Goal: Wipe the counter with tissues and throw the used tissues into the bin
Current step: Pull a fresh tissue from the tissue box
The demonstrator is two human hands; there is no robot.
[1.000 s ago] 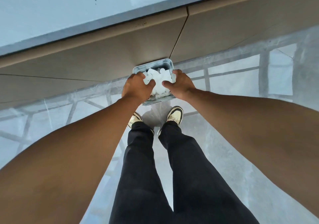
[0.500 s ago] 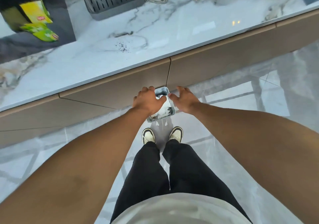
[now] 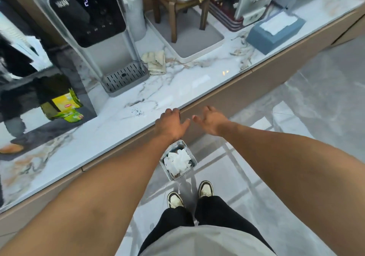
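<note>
A small grey bin (image 3: 193,162) stands on the floor against the cabinet front, holding crumpled white tissues (image 3: 178,161). My left hand (image 3: 170,122) hovers at the edge of the white marble counter (image 3: 177,86), fingers loose, holding nothing. My right hand (image 3: 210,120) is beside it in front of the cabinet, fingers spread and empty. Both hands are above the bin. A patch of dark specks (image 3: 137,112) lies on the counter just left of my left hand. A blue tissue box (image 3: 274,31) sits at the counter's right end.
A grey water dispenser (image 3: 92,32) with a drip tray stands at the back left. Beside it lie a crumpled cloth (image 3: 156,61) and a white tray (image 3: 199,57) carrying a wooden stand. Yellow-green packets (image 3: 66,106) are at the left. My feet stand just behind the bin.
Both hands have let go of the bin and risen to counter height. The view has lifted from the floor to the counter and its appliances.
</note>
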